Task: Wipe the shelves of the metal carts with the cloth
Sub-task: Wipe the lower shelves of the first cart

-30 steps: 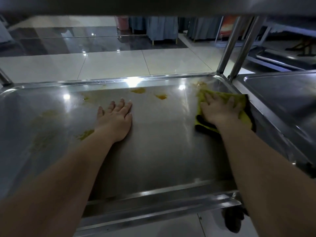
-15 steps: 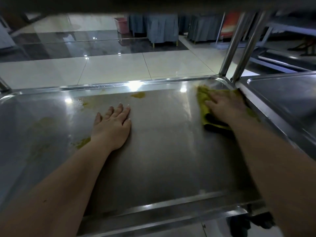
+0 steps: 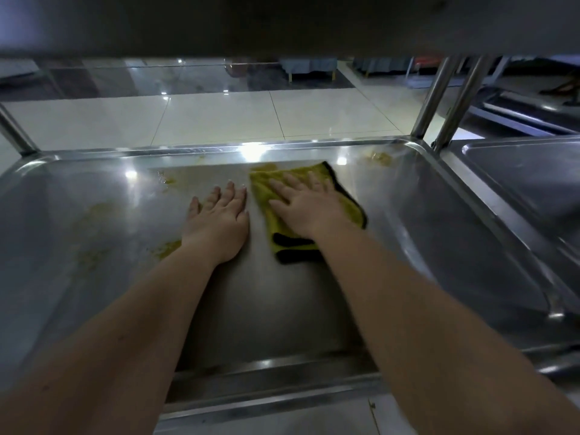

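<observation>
A steel cart shelf [image 3: 423, 221] fills the view, with another shelf overhead. My right hand [image 3: 309, 208] presses flat on a yellow cloth with a black hem [image 3: 353, 207] near the shelf's middle back. My left hand [image 3: 219, 219] lies flat on the bare metal just left of the cloth, fingers spread, holding nothing. Yellow smears mark the shelf: one at the back right corner [image 3: 379, 158], one by my left wrist [image 3: 166, 248], and faint ones on the left side [image 3: 100, 211].
Two upright posts [image 3: 445, 98] rise at the back right corner. A second steel cart shelf [image 3: 527, 183] adjoins on the right. A raised rim [image 3: 188, 151] runs along the back. Beyond lies a tiled floor [image 3: 219, 117] with draped furniture far off.
My right hand has slid the cloth leftward from the back right corner to the middle, beside my left hand. The smears in the back middle are now under or wiped by the cloth.
</observation>
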Available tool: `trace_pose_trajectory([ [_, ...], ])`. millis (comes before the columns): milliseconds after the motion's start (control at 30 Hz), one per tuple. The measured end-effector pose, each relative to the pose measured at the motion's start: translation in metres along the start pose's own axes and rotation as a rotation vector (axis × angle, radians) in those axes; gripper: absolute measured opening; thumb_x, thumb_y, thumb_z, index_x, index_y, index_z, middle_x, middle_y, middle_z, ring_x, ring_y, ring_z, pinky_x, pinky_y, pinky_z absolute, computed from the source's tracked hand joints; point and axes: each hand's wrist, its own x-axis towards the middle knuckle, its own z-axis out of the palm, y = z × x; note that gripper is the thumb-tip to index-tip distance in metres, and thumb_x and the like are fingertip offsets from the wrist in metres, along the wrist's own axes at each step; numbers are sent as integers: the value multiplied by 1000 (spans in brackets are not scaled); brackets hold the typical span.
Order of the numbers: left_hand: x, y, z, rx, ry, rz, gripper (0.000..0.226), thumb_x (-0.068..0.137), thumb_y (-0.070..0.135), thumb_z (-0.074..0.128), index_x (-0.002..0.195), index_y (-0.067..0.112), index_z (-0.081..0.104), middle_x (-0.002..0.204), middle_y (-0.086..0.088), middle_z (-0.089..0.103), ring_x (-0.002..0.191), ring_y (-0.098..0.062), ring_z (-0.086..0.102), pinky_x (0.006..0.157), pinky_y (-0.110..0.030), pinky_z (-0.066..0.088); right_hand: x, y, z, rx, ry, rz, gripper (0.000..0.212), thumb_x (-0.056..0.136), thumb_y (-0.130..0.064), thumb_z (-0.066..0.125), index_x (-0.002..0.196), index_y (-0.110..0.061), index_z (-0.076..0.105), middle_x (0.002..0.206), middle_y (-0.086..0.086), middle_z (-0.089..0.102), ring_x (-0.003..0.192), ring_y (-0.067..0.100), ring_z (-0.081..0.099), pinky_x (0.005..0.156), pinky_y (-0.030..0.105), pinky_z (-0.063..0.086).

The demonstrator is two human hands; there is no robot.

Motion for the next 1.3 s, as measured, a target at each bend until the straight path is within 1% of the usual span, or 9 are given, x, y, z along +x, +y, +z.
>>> trace_pose_trajectory([
  [167, 1, 2, 3, 7, 12, 1, 55, 101, 40, 13, 154, 34, -2, 162, 11, -8, 149, -14, -6, 118, -45, -8, -41, 165, -24, 4, 64, 430, 57, 96, -63, 19, 151, -48, 11, 163, -9, 9, 148, 34, 6, 118, 56, 4],
  [300, 3, 3, 3, 11, 24, -2, 55, 101, 39, 14, 154, 34, 1, 163, 11, -5, 150, -17, -3, 117, -48, -7, -59, 169, -22, -7, 37, 598, 56, 97, -60, 12, 151, -48, 0, 163, -13, -1, 148, 36, -3, 115, 62, -3],
  [533, 4, -1, -2, -82, -19, -6, 57, 100, 30, 21, 156, 28, 6, 163, 9, -3, 149, -14, -4, 118, -45, -8, -48, -43, 17, -9, 22, 69, 56, 98, -58, 12, 151, -48, 0, 163, -14, -5, 148, 37, -10, 111, 60, -12],
  [700, -12, -12, -26, -704, 179, -45, 55, 97, 8, 37, 151, 22, 34, 161, 0, 18, 149, -15, 7, 120, -31, 4, -50, -48, 17, 34, 23, 59, 55, 98, -59, 12, 151, -48, 0, 163, -13, -6, 148, 33, -13, 114, 57, -12],
  [767, -20, -38, -36, -583, 210, -10, 55, 96, 8, 39, 149, 23, 36, 161, 1, 20, 149, -13, 7, 118, -27, 3, -51, -48, 17, 29, 3, 70, 56, 98, -60, 11, 151, -49, 0, 163, -13, -7, 148, 32, -14, 115, 56, -12],
  [900, -41, -99, -35, -52, 4, -10, 52, 104, 35, 23, 155, 28, 16, 163, 4, 5, 150, -18, -5, 120, -38, -4, -51, -52, 16, 22, -15, 65, 56, 97, -61, 10, 151, -49, -2, 162, -14, -8, 148, 33, -14, 114, 56, -12],
  [1067, -46, -104, -29, 44, -40, -15, 54, 103, 44, 15, 155, 34, 2, 163, 7, -5, 150, -19, -6, 120, -47, -1, -72, -49, 11, -17, -90, -27, 56, 97, -62, 9, 149, -51, -7, 161, -17, -11, 148, 33, -14, 116, 57, -10],
  [1167, -46, -104, -27, 60, -27, -25, 54, 103, 44, 15, 154, 35, 0, 163, 7, -5, 150, -18, -3, 120, -46, 0, -119, -52, 18, -69, -36, -250, 58, 90, -67, -1, 146, -54, -13, 159, -21, -13, 148, 31, -14, 116, 56, -9],
  [1300, -46, -103, -25, 73, -27, -20, 54, 103, 43, 14, 154, 35, -2, 163, 7, -6, 150, -18, -3, 120, -46, -1, -142, -49, 17, -28, -93, -505, 56, 87, -74, -4, 140, -63, -18, 157, -28, -14, 147, 21, -20, 117, 50, -14],
])
